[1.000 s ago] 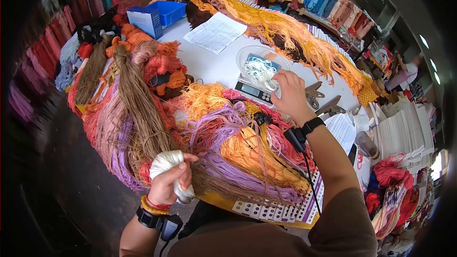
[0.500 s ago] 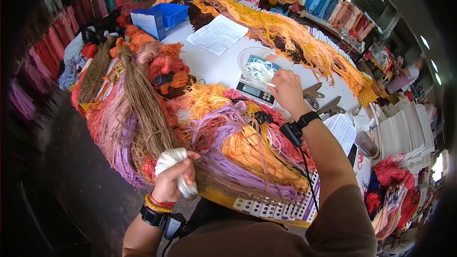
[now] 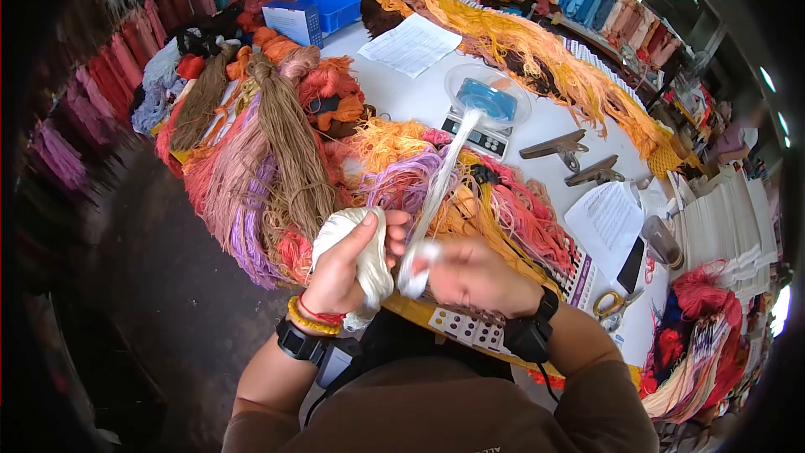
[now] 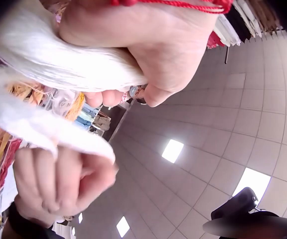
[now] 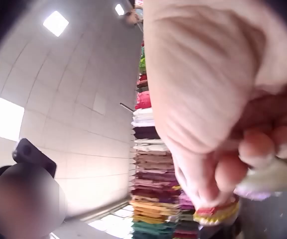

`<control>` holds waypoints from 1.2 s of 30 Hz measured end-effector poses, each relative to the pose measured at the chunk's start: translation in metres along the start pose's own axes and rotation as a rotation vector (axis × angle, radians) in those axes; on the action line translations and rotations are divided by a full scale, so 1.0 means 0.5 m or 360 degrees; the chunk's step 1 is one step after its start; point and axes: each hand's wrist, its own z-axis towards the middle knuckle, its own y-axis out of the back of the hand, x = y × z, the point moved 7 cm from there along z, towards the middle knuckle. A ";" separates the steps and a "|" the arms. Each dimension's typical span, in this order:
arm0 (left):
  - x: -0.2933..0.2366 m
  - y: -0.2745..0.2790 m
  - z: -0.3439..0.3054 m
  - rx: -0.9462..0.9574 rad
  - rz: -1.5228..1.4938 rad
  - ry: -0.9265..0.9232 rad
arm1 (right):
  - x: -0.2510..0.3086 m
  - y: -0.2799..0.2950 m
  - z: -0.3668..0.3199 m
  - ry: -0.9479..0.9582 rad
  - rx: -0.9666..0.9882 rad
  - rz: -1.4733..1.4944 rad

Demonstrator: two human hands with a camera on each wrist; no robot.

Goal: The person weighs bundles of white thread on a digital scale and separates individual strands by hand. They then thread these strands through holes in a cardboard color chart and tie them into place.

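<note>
My left hand (image 3: 340, 273) holds a thick bundle of white yarn (image 3: 369, 268) near my body. Close to its right, my right hand (image 3: 478, 277), somewhat blurred, grips a second length of white yarn (image 3: 444, 180). That strand stretches up to the clear round dish (image 3: 524, 109) on the digital scale (image 3: 490, 144), where a blue patch (image 3: 486, 101) shows. In the left wrist view, the curled fingers of my right hand (image 4: 66, 179) clasp the white strand (image 4: 44, 122) below the left hand's bundle (image 4: 78, 67).
Heaps of brown yarn (image 3: 293, 134) and purple, orange and pink yarn lie across the table. Right of the scale are two metal clips (image 3: 555, 147), papers (image 3: 605, 218) and scissors (image 3: 610, 304). A blue tray (image 3: 335, 11) stands at the back; another person is across the table.
My right hand has moved from the dish down beside my left hand, drawing the white yarn out of the dish. The view has shifted slightly, and the left hand still holds its bundle.
</note>
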 end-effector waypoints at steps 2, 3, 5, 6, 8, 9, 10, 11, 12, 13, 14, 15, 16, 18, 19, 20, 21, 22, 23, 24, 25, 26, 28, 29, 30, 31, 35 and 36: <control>0.007 -0.013 -0.007 0.0017 -0.0012 -0.0032 | 0.019 0.035 0.009 0.0373 -0.0385 0.0261; 0.011 -0.020 -0.010 0.0015 -0.0012 -0.0050 | 0.024 0.047 0.007 0.0485 -0.0546 0.0265; 0.020 -0.034 -0.017 0.0021 0.0004 -0.0055 | 0.017 0.026 0.006 0.0469 -0.0664 -0.0021; 0.025 -0.040 -0.021 0.0020 0.0013 -0.0062 | 0.017 0.018 0.003 0.0441 -0.0775 -0.0310; 0.035 -0.047 -0.025 0.0039 0.0028 -0.0050 | 0.015 -0.003 0.002 0.0421 -0.0700 -0.0629; 0.039 -0.052 -0.025 0.0052 0.0041 -0.0042 | 0.011 -0.006 -0.001 0.0389 -0.0692 -0.0798; 0.039 -0.060 -0.027 -0.0008 0.0032 -0.0047 | 0.010 -0.009 -0.003 0.0390 -0.0695 -0.0799; 0.041 -0.060 -0.027 -0.0005 0.0032 -0.0047 | 0.013 -0.012 -0.005 0.0460 -0.0691 -0.0620; 0.041 -0.057 -0.026 0.0004 0.0120 -0.0080 | 0.015 -0.013 -0.008 0.0529 -0.0685 -0.0441; 0.041 -0.055 -0.025 0.0013 0.0209 -0.0112 | 0.015 -0.012 -0.011 0.0530 -0.0685 -0.0443; 0.043 -0.055 -0.025 0.0014 0.0209 -0.0112 | 0.014 -0.010 -0.015 0.0539 -0.0698 -0.0510; 0.045 -0.053 -0.025 -0.0015 0.0238 -0.0111 | 0.013 -0.009 -0.018 0.0549 -0.0712 -0.0576; 0.047 -0.050 -0.024 -0.0042 0.0267 -0.0110 | 0.008 -0.005 -0.018 0.0551 -0.0717 -0.0576; 0.056 -0.041 -0.019 -0.0090 0.0252 -0.0100 | -0.001 0.006 -0.021 0.0563 -0.0764 -0.0538; 0.059 -0.035 -0.018 -0.0145 0.0236 -0.0092 | -0.001 0.008 -0.024 0.0566 -0.0768 -0.0539; 0.058 -0.036 -0.019 -0.0141 0.0237 -0.0091 | -0.004 0.013 -0.028 0.0536 -0.0807 -0.0533; 0.058 -0.038 -0.021 -0.0128 0.0197 -0.0070 | -0.005 0.017 -0.031 0.0505 -0.0845 -0.0527; 0.059 -0.040 -0.022 -0.0116 0.0157 -0.0047 | -0.004 0.017 -0.033 0.0508 -0.0849 -0.0528; 0.060 -0.041 -0.022 -0.0110 0.0157 -0.0045 | -0.004 0.016 -0.033 0.0478 -0.0845 -0.0520; 0.060 -0.041 -0.023 -0.0115 0.0180 -0.0049 | -0.005 0.016 -0.034 0.0447 -0.0840 -0.0513; 0.061 -0.041 -0.022 -0.0120 0.0203 -0.0053 | -0.011 0.020 -0.031 0.0449 -0.0846 -0.0517; 0.063 -0.043 -0.021 -0.0112 0.0201 -0.0052 | -0.016 0.026 -0.027 0.0546 -0.0851 -0.0451; 0.056 -0.042 -0.018 -0.0163 0.0269 -0.0208 | -0.012 0.026 -0.031 0.0649 -0.0868 -0.0393; 0.057 -0.040 -0.017 -0.0141 0.0267 -0.0205 | -0.018 0.027 -0.032 0.0543 -0.0840 -0.0225; 0.057 -0.038 -0.017 -0.0072 0.0265 -0.0189 | -0.022 0.031 -0.036 0.0444 -0.0823 -0.0063; 0.060 -0.038 -0.014 0.0011 0.0259 -0.0169 | -0.032 0.036 -0.031 0.0376 -0.0686 0.0128; 0.065 -0.007 -0.028 0.0063 -0.0395 0.0025 | -0.039 0.034 -0.032 0.0263 -0.0321 0.1179; 0.059 -0.001 -0.035 0.0071 -0.0525 0.0037 | -0.024 0.047 -0.036 0.0376 -0.0280 0.1140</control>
